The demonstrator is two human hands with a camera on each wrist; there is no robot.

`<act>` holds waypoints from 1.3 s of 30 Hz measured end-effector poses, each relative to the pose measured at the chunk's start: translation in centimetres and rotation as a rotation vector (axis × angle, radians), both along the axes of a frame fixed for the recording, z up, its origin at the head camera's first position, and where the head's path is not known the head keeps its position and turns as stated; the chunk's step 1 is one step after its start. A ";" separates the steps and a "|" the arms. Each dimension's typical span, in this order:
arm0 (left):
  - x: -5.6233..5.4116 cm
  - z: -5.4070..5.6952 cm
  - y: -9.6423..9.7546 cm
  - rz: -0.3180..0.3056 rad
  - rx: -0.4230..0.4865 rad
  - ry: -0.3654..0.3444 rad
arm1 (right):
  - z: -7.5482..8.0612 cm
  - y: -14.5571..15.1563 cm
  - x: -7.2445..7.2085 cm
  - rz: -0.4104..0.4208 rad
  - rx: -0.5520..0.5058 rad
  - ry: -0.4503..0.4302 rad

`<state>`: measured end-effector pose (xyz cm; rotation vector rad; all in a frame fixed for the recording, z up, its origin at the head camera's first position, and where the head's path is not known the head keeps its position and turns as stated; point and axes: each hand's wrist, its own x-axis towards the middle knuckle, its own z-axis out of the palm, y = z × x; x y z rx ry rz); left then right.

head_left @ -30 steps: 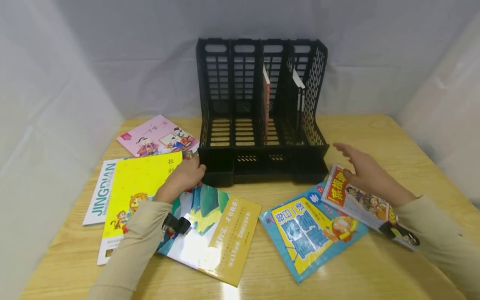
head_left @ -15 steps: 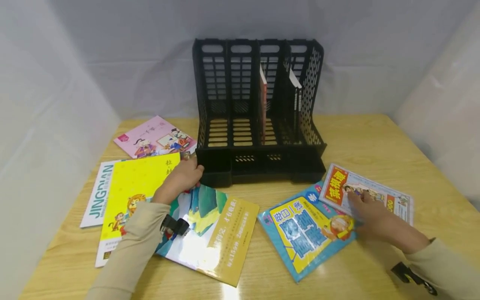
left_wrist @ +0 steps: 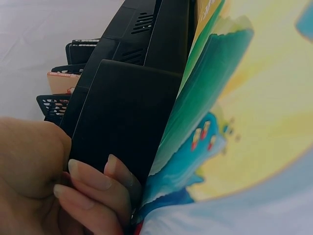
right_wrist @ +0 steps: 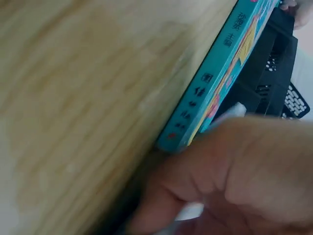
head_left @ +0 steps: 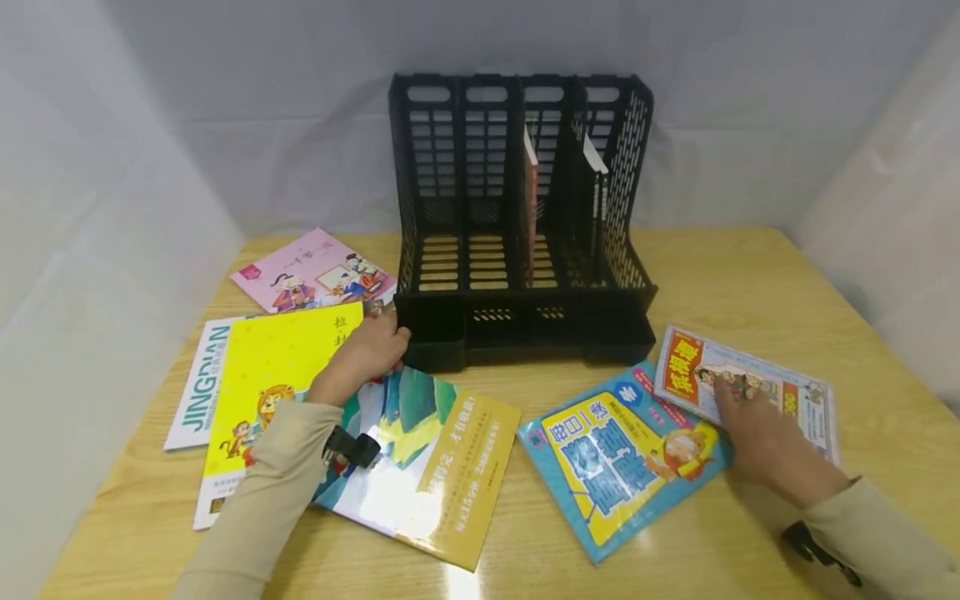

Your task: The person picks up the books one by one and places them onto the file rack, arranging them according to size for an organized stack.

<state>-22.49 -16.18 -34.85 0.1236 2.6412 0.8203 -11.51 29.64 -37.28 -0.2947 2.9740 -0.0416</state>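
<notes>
My left hand [head_left: 363,354] holds the left front corner of a black file rack [head_left: 525,333]; in the left wrist view its curled fingers [left_wrist: 93,183] are against the black front box [left_wrist: 129,107]. On the right, my right hand [head_left: 765,442] grips the near edge of a comic book [head_left: 772,383] with a red title block. That book overlaps a blue-and-yellow book [head_left: 600,467], whose teal spine [right_wrist: 195,105] shows in the right wrist view. The right fingers' undersides are hidden in the head view.
Left of the rack lie a pink book [head_left: 307,271], a yellow book [head_left: 292,350] and a white JINGDIAN book [head_left: 198,400]. A glossy blue-and-gold book [head_left: 465,467] lies below the left hand. Thin books [head_left: 531,208] stand upright in the rack's two right slots.
My right hand came down and back from above the comic book to its near edge, then shifted it slightly right. The left hand stays at the rack corner.
</notes>
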 end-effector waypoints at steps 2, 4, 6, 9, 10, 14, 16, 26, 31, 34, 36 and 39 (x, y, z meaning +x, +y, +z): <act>0.0 0.1 0.0 0.001 -0.003 0.005 | 0.0 0.1 -0.1 0.007 -0.005 0.048; 0.0 0.1 0.0 0.006 -0.007 0.005 | 0.0 0.2 -0.3 0.012 -0.004 0.094; 0.0 0.1 0.0 0.006 -0.003 0.003 | 0.0 0.2 -0.4 0.008 -0.006 0.134; 0.0 0.0 0.1 0.007 0.002 0.002 | 0.0 0.2 -0.5 0.014 -0.009 0.213; 0.0 0.0 0.1 0.008 0.002 0.001 | 0.0 0.2 -0.5 0.012 -0.010 0.238; 0.0 0.0 0.3 0.008 0.005 0.006 | 0.4 0.4 -0.4 -0.002 -0.022 0.302; 0.0 0.0 0.4 0.004 0.005 0.013 | 0.9 0.4 -0.3 -0.001 -0.025 0.339; 0.2 0.0 0.0 0.002 0.012 0.006 | 6.0 -1.0 -1.2 0.106 -0.236 0.592; 0.3 0.1 0.0 -0.006 0.022 0.014 | 8.8 -2.4 -1.6 0.091 -0.425 0.638; 0.3 0.1 0.0 -0.008 0.024 0.016 | 10.2 -3.5 -2.1 0.110 -0.516 0.709; 0.3 0.1 0.1 -0.008 0.023 0.013 | 11.0 -4.4 -2.5 0.125 -0.565 0.765; 0.3 0.2 0.1 -0.005 0.021 0.011 | 11.9 -6.0 -3.4 0.145 -0.653 0.816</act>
